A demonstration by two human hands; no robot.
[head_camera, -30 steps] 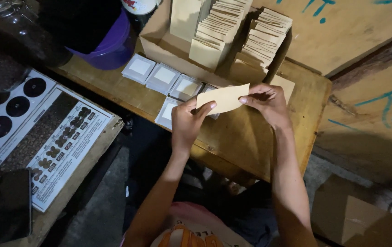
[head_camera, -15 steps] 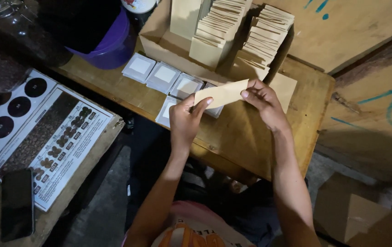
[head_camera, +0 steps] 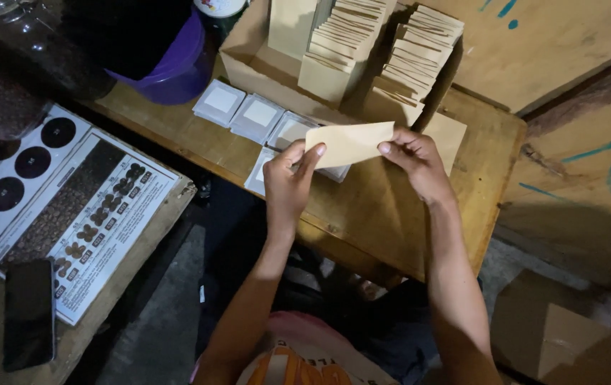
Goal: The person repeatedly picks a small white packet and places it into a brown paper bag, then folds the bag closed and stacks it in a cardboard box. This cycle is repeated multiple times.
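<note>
Kraft-brown paper, thin and flat: the envelope was held in the air above the middle of the wooden tabletop, clear of the surface. The left hand pinched its left end between thumb and fingers, and the right hand gripped its right end the same way, so both hands were closed on the one piece.

Behind it, toward the far edge, an open cardboard box held upright stacks of similar envelopes. A row of small white sachets lay along the box's front wall, just beside the envelope's left end.

The risks seemed modest. A grip so near the ends could have let the light paper sag, crease or slip from one side. If the left hand had dropped lower it might have brushed the sachets and pushed them toward the tabletop's near edge. A purple tub stood at the far left corner, well apart, and a dark phone lay on a separate printed chart.
</note>
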